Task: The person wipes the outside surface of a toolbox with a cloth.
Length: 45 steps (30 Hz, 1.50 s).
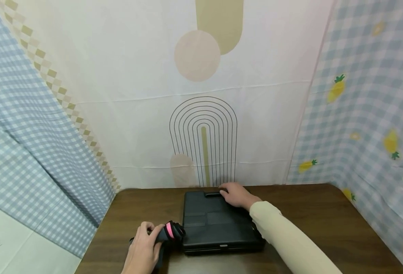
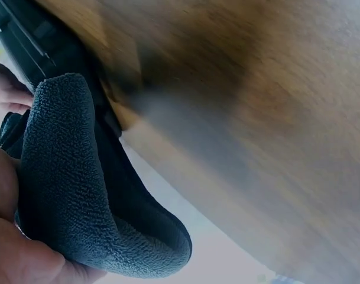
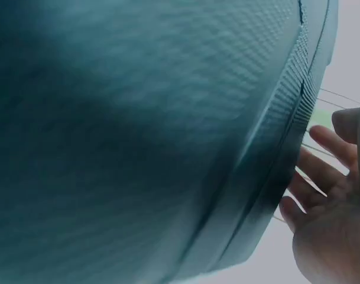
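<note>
A black plastic case [image 1: 218, 224] lies closed on the table, its latch on the near side and a handle on the far side. My right hand [image 1: 237, 195] is at its far right corner. Seen from the right wrist, that hand [image 3: 324, 195] has its fingers loosely spread beside the case's textured wall [image 3: 168, 148]. To the left of the case, my left hand [image 1: 142, 247] grips a dark grey fleecy strap [image 1: 164, 235] with a pink band. The left wrist view shows the strap's fuzzy surface [image 2: 67, 171] bent over, fingers and thumb around it.
The brown wooden table [image 1: 146, 205] ends at a white printed cloth [image 1: 136, 133] behind the case. Blue checked cloths hang at the left [image 1: 51, 152] and right [image 1: 359, 114] sides.
</note>
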{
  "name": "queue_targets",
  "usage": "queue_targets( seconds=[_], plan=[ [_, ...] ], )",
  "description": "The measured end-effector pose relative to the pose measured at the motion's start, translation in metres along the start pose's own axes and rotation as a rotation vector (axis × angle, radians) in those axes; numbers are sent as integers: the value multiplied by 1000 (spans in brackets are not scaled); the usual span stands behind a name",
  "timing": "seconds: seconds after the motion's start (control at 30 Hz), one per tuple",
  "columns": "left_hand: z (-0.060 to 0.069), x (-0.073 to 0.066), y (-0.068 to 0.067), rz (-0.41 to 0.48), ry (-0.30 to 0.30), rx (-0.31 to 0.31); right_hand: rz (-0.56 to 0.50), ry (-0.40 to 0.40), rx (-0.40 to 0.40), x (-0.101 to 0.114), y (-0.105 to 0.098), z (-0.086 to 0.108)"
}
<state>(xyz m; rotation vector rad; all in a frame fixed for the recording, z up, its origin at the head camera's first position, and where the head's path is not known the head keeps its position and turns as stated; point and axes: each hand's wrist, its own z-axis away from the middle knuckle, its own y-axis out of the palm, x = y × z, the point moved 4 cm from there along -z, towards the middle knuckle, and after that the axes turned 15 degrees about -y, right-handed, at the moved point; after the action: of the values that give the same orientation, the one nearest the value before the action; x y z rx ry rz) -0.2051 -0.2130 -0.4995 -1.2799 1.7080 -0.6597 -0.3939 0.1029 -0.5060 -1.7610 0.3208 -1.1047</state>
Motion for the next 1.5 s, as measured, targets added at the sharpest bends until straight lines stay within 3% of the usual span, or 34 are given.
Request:
queue_targets(
  seconds=[0.23, 0.47, 0.8, 0.97, 1.23, 1.5],
  plan=[
    [-1, 5, 2, 10, -48, 77, 59, 84, 178, -4, 7, -20],
    [-2, 6, 5, 8, -75, 139, 28, 170, 260, -4, 3, -22],
    [-3, 6, 3, 5, -74, 151, 12, 199, 141, -17, 6, -8],
    [-2, 7, 1, 2, -70, 144, 59, 171, 112, -14, -4, -5],
    [-4, 14, -4, 9, -79, 99, 229, 17, -47, 33, -46, 3],
    [-5, 22, -8, 21, -110, 111, 275, -100, -165, 92, -75, 36]
  ],
)
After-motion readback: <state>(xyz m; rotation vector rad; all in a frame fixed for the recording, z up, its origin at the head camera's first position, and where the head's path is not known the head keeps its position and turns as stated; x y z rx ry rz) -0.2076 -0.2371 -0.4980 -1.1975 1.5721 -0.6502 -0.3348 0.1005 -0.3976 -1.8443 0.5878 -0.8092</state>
